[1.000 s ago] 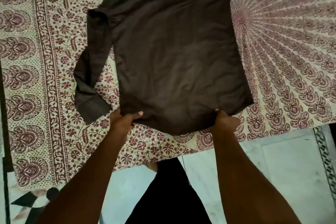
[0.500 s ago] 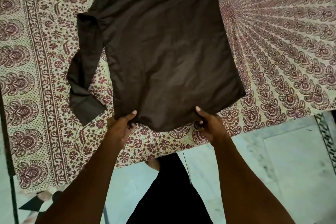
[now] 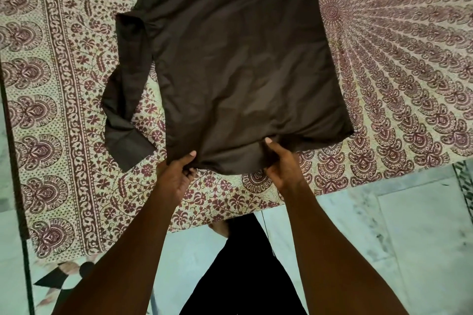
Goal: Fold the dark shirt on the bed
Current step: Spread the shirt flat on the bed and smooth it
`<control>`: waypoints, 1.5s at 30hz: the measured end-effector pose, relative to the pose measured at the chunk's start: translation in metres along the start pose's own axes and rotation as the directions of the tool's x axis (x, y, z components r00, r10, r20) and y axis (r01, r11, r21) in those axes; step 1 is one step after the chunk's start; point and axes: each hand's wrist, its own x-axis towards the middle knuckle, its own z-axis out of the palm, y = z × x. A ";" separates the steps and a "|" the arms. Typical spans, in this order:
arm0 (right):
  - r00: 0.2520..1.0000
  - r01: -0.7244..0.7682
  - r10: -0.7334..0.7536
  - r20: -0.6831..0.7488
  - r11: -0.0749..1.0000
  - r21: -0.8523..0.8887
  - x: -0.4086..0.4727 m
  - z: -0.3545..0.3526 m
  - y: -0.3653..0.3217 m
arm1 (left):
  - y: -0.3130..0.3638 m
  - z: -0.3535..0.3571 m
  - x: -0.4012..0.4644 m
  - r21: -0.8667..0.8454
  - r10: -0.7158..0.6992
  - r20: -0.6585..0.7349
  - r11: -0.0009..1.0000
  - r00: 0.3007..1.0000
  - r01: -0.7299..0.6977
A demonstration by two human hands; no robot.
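Note:
The dark brown shirt (image 3: pixel 243 64) lies spread flat on the patterned bedspread (image 3: pixel 399 79), its hem toward me. One sleeve bends down the left side, cuff near the hem; the other sleeve runs off the top right. My left hand (image 3: pixel 176 174) pinches the hem near its left corner, thumb on top. My right hand (image 3: pixel 281 163) pinches the hem nearer the middle, and the cloth bunches up slightly between the two hands.
The bed's near edge (image 3: pixel 230 217) runs across the lower middle, with pale marble floor (image 3: pixel 409 238) below it. My dark-clothed legs (image 3: pixel 245 276) stand against the bed edge. A dark bed frame strip (image 3: pixel 12 161) borders the left side.
My right hand has slid left along the hem from the right corner toward the middle. The hem now bunches between my hands. My left hand keeps its grip.

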 end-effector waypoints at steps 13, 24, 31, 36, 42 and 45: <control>0.990 -0.049 0.016 -0.140 0.972 -0.229 -0.018 -0.011 0.015 | 0.005 -0.012 0.003 0.089 0.004 0.009 0.996 1.000 -0.004; 0.664 -0.061 -0.616 -0.424 0.520 -0.852 -0.028 -0.008 0.036 | 0.001 -0.003 -0.011 0.903 0.444 -0.137 0.423 0.886 -0.073; 0.732 0.068 -0.619 0.287 -0.352 -0.934 0.006 0.017 0.025 | -0.009 0.021 -0.012 0.832 0.516 0.555 -0.354 0.653 -0.427; 0.812 0.148 -0.392 0.432 -0.578 -0.802 0.013 -0.033 0.029 | -0.019 0.008 0.022 0.646 0.105 0.685 -0.546 0.721 -0.534; 0.771 0.048 -0.516 0.374 -0.538 -0.842 -0.011 -0.043 0.026 | -0.023 0.031 0.009 0.753 0.203 0.596 -0.476 0.777 -0.454; 0.682 0.128 -0.556 0.475 -0.549 -0.826 0.011 -0.018 0.004 | -0.015 0.052 0.021 0.696 0.342 0.708 -0.487 0.618 -0.528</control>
